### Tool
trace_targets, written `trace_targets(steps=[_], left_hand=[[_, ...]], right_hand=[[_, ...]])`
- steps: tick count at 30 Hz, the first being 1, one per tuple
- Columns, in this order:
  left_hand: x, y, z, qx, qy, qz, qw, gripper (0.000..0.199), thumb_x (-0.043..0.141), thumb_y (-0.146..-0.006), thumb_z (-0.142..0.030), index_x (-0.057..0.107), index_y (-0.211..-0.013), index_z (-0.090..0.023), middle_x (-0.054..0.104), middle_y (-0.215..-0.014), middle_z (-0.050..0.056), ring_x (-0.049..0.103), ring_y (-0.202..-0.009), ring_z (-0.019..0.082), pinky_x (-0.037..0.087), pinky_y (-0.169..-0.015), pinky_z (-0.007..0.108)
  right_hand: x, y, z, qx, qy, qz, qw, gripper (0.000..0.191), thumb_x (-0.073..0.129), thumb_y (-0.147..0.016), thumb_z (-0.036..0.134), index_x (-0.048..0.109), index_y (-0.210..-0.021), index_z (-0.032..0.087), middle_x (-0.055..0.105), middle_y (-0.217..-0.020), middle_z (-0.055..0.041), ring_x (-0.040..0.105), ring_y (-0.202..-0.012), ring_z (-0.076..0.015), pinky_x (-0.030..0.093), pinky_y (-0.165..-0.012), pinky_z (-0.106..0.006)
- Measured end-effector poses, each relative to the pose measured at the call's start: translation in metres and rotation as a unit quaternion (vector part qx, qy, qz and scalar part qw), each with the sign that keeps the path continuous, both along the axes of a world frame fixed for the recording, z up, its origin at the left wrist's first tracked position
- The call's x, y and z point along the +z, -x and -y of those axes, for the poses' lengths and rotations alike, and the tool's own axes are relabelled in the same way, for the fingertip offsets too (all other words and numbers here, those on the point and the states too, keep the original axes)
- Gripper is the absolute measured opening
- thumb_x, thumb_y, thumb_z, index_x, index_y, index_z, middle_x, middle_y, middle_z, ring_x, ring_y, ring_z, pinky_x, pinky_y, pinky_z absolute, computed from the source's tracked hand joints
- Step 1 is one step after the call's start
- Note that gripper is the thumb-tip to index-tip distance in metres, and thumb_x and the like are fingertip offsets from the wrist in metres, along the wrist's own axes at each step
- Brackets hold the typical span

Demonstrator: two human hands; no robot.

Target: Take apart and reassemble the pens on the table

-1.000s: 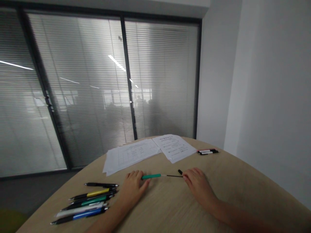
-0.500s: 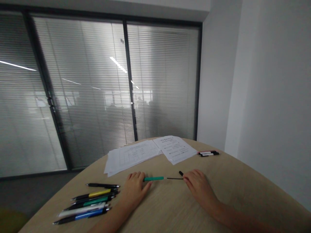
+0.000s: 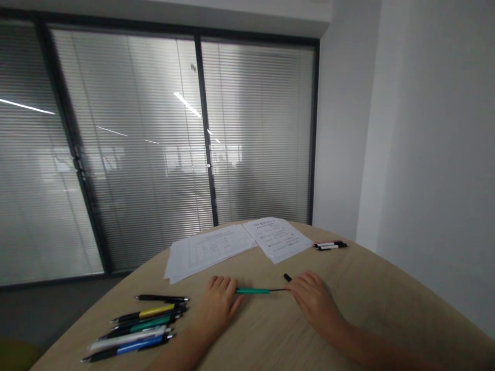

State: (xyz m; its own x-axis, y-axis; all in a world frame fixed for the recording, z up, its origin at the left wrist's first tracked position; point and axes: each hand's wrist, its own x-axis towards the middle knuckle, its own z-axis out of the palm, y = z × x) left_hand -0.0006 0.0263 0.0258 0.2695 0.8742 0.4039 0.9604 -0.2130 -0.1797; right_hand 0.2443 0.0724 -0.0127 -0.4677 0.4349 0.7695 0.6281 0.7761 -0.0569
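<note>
My left hand (image 3: 219, 304) is closed on one end of a green pen barrel (image 3: 253, 291), held nearly level just above the table. Out of the barrel's right end runs a thin dark pen refill (image 3: 277, 289), its other end pinched between the fingertips of my right hand (image 3: 315, 301). Part of the refill appears to be inside the barrel. A short black pen piece (image 3: 287, 277) sticks out past my right fingers; the rest of it is hidden by the hand.
Several click pens, among them a yellow one (image 3: 157, 311) and a blue one (image 3: 139, 344), lie left of my left arm on the round wooden table (image 3: 270, 340). Printed sheets (image 3: 284, 239) lie at the back, with black-and-white pens (image 3: 330, 246) to their right.
The green barrel has moved right, towards my right hand, and less of the refill shows between them. Both hands keep their grip.
</note>
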Motion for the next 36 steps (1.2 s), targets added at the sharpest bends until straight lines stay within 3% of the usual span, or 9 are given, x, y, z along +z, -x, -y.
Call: trace_targets(steps=[5, 11, 17, 25, 30, 36], left_hand=[[0.0, -0.005, 0.003, -0.073, 0.003, -0.032, 0.997, 0.013, 0.042, -0.083, -0.02, 0.055, -0.085, -0.018, 0.063, -0.08, 0.007, 0.056, -0.078, 0.023, 0.041, -0.077, 0.039], [-0.004, -0.01, 0.003, -0.089, 0.004, -0.025, 0.996, 0.017, 0.037, -0.083, -0.016, 0.053, -0.079, -0.019, 0.062, -0.075, 0.005, 0.057, -0.073, 0.021, 0.042, -0.074, 0.038], [-0.008, -0.007, 0.004, -0.082, 0.015, 0.108, 0.991, 0.022, 0.03, -0.088, -0.025, 0.051, -0.085, -0.02, 0.063, -0.077, 0.005, 0.057, -0.075, 0.02, 0.044, -0.074, 0.034], [-0.012, -0.011, 0.012, -0.091, 0.075, 0.3, 0.947, 0.027, 0.024, -0.087, -0.033, 0.047, -0.08, -0.022, 0.059, -0.082, 0.005, 0.054, -0.081, 0.02, 0.045, -0.075, 0.033], [-0.014, -0.013, 0.011, -0.1, 0.074, 0.315, 0.941, 0.027, 0.025, -0.086, -0.036, 0.047, -0.078, -0.022, 0.057, -0.082, 0.006, 0.054, -0.081, 0.021, 0.044, -0.074, 0.034], [-0.006, -0.016, 0.013, -0.083, 0.078, 0.309, 0.944, 0.021, 0.029, -0.084, -0.031, 0.048, -0.08, -0.022, 0.06, -0.082, 0.006, 0.054, -0.084, 0.022, 0.044, -0.076, 0.035]], right_hand=[[0.002, 0.0, 0.006, 0.042, -0.006, 0.024, 0.999, 0.03, 0.036, -0.082, 0.004, 0.058, -0.095, 0.021, 0.066, -0.081, -0.0019, 0.058, -0.081, -0.0155, 0.04, -0.086, -0.036], [0.003, -0.001, 0.008, 0.053, 0.006, 0.029, 0.998, 0.032, 0.038, -0.082, 0.008, 0.054, -0.104, 0.023, 0.066, -0.092, -0.0041, 0.057, -0.088, -0.0172, 0.042, -0.087, -0.038], [-0.005, -0.001, 0.0, -0.01, 0.085, -0.078, 0.993, 0.042, 0.044, -0.074, 0.012, 0.046, -0.116, 0.019, 0.06, -0.11, -0.009, 0.053, -0.102, -0.0206, 0.043, -0.088, -0.04], [-0.01, -0.01, -0.028, -0.069, 0.161, -0.186, 0.967, 0.031, 0.04, -0.074, 0.012, 0.056, -0.099, 0.02, 0.063, -0.1, -0.0071, 0.058, -0.095, -0.0204, 0.044, -0.085, -0.038], [-0.016, -0.014, -0.039, -0.096, 0.162, -0.112, 0.976, 0.038, 0.038, -0.069, 0.005, 0.06, -0.097, 0.019, 0.066, -0.097, -0.006, 0.059, -0.093, -0.0188, 0.044, -0.084, -0.035], [-0.014, -0.012, -0.033, -0.125, 0.181, -0.028, 0.975, 0.041, 0.044, -0.068, 0.004, 0.061, -0.101, 0.02, 0.066, -0.101, -0.0065, 0.058, -0.095, -0.0198, 0.041, -0.086, -0.035]])
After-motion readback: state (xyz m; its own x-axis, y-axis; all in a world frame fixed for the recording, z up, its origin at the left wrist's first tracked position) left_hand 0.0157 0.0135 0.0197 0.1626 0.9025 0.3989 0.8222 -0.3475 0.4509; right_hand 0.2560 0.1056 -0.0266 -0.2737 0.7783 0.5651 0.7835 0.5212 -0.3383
